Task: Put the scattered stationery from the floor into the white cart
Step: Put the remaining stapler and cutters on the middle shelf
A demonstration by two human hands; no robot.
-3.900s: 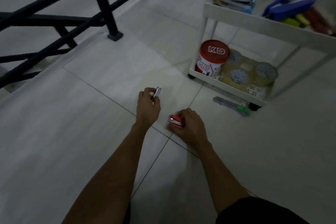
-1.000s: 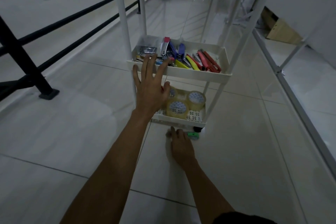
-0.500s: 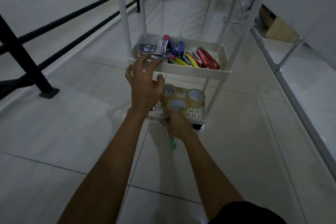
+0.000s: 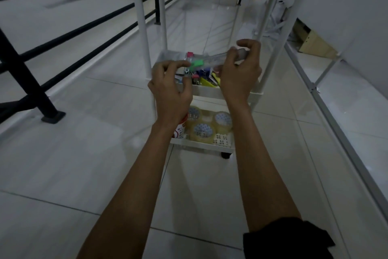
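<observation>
The cutter (image 4: 210, 62) is gripped by the right hand (image 4: 239, 76) above the white cart's (image 4: 206, 90) middle tray (open floor (image 4: 84, 143) flanks it). The left hand (image 4: 170, 90) is curled near its green end; contact cannot be told.

Over the white cart (image 4: 206, 90) the right hand (image 4: 239, 78) grips a clear cutter (image 4: 212, 61) — left hand (image 4: 170, 90) curled beside its green end.

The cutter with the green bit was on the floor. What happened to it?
The right hand took hold of the cutter and lifted it off the floor; it now holds it above the cart's middle tray. The left hand curled in near its green end. The tape rolls on the bottom shelf stayed put.
</observation>
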